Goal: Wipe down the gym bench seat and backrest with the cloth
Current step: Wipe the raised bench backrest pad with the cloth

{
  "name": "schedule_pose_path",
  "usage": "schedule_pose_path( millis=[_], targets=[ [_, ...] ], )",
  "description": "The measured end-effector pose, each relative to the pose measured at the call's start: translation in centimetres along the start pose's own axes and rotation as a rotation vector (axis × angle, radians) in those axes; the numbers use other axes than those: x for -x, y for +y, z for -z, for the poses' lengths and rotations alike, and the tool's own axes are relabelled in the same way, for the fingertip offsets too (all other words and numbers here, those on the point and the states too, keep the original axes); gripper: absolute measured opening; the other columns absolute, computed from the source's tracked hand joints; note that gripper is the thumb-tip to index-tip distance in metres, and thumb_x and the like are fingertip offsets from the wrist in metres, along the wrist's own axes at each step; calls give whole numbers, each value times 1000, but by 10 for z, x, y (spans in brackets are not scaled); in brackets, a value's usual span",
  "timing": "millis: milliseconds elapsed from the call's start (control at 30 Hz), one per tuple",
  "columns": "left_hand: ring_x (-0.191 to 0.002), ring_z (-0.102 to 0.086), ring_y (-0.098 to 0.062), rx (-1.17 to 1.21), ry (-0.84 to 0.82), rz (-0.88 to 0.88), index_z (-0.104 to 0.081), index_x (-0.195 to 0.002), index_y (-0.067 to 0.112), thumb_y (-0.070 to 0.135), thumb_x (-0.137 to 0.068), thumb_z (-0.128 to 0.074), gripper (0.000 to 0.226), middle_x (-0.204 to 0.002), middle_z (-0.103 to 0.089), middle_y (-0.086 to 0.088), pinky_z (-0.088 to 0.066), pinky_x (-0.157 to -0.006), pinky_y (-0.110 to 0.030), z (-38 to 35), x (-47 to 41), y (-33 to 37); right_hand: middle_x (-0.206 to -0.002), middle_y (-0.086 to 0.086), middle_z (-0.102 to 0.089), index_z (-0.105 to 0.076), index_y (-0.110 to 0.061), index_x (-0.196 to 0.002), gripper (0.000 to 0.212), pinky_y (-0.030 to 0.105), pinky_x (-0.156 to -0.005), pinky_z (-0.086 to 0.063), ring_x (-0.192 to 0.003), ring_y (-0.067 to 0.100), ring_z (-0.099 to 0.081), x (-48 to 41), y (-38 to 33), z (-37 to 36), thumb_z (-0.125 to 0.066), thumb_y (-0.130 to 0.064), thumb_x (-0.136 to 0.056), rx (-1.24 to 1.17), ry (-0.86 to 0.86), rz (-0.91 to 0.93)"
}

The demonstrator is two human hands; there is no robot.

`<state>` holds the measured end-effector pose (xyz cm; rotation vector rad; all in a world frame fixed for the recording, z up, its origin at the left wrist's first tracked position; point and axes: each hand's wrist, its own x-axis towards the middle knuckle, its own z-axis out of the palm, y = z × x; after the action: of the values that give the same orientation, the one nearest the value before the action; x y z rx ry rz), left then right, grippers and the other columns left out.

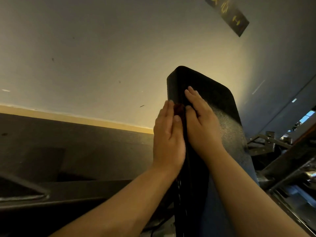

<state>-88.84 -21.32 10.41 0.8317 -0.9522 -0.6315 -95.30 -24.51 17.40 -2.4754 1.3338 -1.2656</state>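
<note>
Cloth (179, 109) first: where do we have it?

Against the left side edge of the backrest (215, 100), a dark red wad under our left hand (168, 135). Those fingers (166, 108) lie straight and pressed together, with the thumb on the cloth. We push it flat to the edge rather than pinch it.

And our right hand (201, 124)?

Flat on the front face, just right of the cloth, fingers straight and slightly spread, holding nothing. We judge that it braces the pad.

Which way does the surface run from us?

The backrest stands nearly upright. Its long axis goes from near, between our forearms, up and away to the rounded far end just past our fingertips. Any stroke should follow that line, and the left hand is the one to make it.

What stands in our way?

Only our own right hand, if we bring the cloth round onto the face. The metal frame (270, 141) sits apart on the right, and the wall (102, 57) with its dark sign (227, 12) is well behind. We cannot see the seat.
</note>
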Motion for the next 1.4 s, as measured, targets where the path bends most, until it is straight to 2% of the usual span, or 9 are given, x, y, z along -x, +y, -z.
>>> schedule_pose_path(
  millis=[133, 400, 500, 633, 833, 900, 1033, 1133, 1400],
  targets=[
    [-148, -12, 8, 37, -60, 2, -11, -147, 64, 48, -101, -25, 51, -159, -13, 33, -22, -124, -41, 10, 88, -18, -158, -23, -33, -44, -32, -149, 44, 39, -124, -25, -149, -2, -21, 11, -3, 2, -40, -20, -107, -38, -25, -51],
    [-147, -26, -3, -12, -36, 7, -25, -156, 37, 33, -109, -33, 48, -160, -29, 15, -28, -122, -34, 10, -18, -1, -160, -25, -25, -34, -31, -154, 52, 43, -125, -21, -149, -8, -14, 67, 11, 9, -34, -29, -103, 55, -79, 41],
    [-133, -46, 2, 182, 13, 15, -35, -146, 34, 25, -106, -46, 42, -148, -44, 19, -44, -107, -20, 10, 14, -3, -158, -26, -27, -37, -33, -152, 50, 44, -125, -22, -148, -9, -16, 66, 10, 8, -36, -28, -102, 19, -63, 37],
    [-131, -44, 10, 195, 71, -57, -52, -135, 29, 21, -101, -49, 35, -139, -47, 36, -42, -102, -11, 12, 95, -17, -158, -27, -28, -38, -32, -152, 49, 42, -125, -21, -148, -9, -16, 67, 12, 7, -37, -26, -103, 12, -57, 49],
    [-126, -50, 7, 119, 139, 52, -62, -129, 25, 23, -104, -52, 27, -135, -55, 25, -44, -105, -15, 7, 13, 0, -159, -22, -30, -39, -28, -152, 50, 42, -125, -22, -148, -7, -18, 68, 13, 7, -37, -24, -102, 7, -50, 45],
    [-126, -52, 3, 123, 157, 46, -63, -128, 23, 22, -104, -52, 27, -137, -57, 18, -44, -107, -20, 6, 0, 2, -159, -21, -30, -39, -28, -152, 50, 43, -125, -22, -148, -7, -18, 68, 12, 6, -37, -24, -102, 5, -52, 45],
    [-129, -43, 15, 124, 106, 27, -57, -139, 25, 28, -103, -49, 36, -137, -48, 36, -40, -100, -6, 11, 60, -12, -159, -23, -31, -41, -28, -152, 50, 42, -125, -21, -148, -8, -18, 68, 12, 7, -38, -25, -102, 4, -47, 35],
    [-135, -41, 9, 136, 84, -29, -52, -138, 34, 31, -103, -47, 36, -144, -46, 32, -40, -103, -10, 16, 110, -21, -159, -23, -31, -42, -30, -151, 49, 44, -125, -21, -148, -6, -18, 69, 13, 9, -42, -26, -102, -13, -51, 50],
    [-133, -42, 10, 87, 108, 15, -56, -141, 29, 26, -105, -49, 37, -149, -47, 17, -37, -103, -5, 7, 25, -7, -161, -19, -29, -41, -29, -153, 51, 43, -125, -20, -149, -6, -15, 70, 8, 7, -40, -29, -102, 33, -63, 47]
  ],
)
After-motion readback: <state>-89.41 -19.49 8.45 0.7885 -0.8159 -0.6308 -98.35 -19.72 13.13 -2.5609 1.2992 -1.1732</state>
